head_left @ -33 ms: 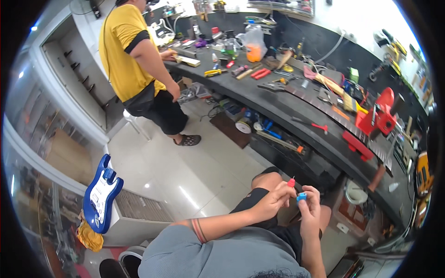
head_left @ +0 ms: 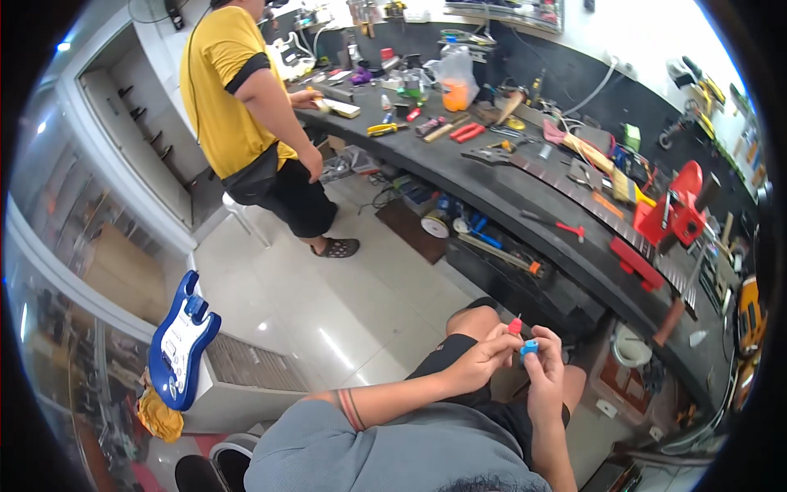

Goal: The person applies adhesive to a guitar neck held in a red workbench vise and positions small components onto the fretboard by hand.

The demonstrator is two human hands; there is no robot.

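Both hands meet over the lap, just short of the bench's near edge. The left hand (head_left: 484,359) has its fingers pinched shut on a small red piece (head_left: 514,327) with a thin pin standing up from its top. The right hand (head_left: 545,373) is curled closed around a small blue piece (head_left: 529,348), held between thumb and forefinger just below the red one. The two pieces sit close together, nearly touching; whether they are joined is too small to tell.

Nothing shows as changed: both grips, the pieces and the forearms sit just as they do in the other frame, taken at the same instant. So the fine work between the fingertips looks to be in mid-course, neither piece set down.

Beyond the hands runs the long dark bench (head_left: 525,205), strewn with tools, with a red stand (head_left: 674,211) on its right part. Across the tiled floor a person in a yellow shirt (head_left: 225,90) stands at the bench's far end. A blue guitar (head_left: 180,343) leans at the left.
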